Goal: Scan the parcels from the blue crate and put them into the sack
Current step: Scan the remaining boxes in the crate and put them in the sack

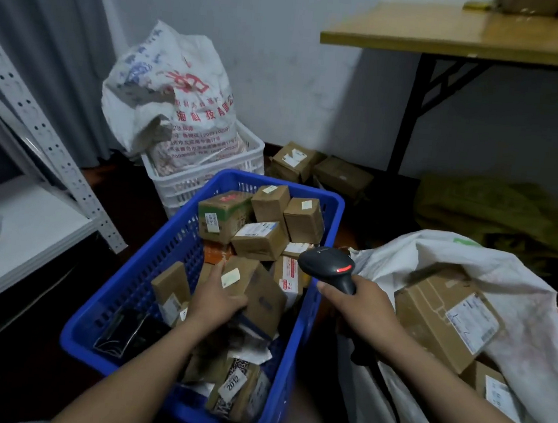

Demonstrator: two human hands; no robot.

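At frame centre, our left hand (218, 296) curls around a tilted parcel (262, 295) in the blue crate (162, 257). Our right hand (360, 309) grips the scanner (329, 263), nose pointing upper left, beside the sack (520, 292).

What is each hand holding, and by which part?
Left hand: brown cardboard parcel, by its near edge, inside the blue plastic crate. Right hand: black handheld scanner, by its handle.
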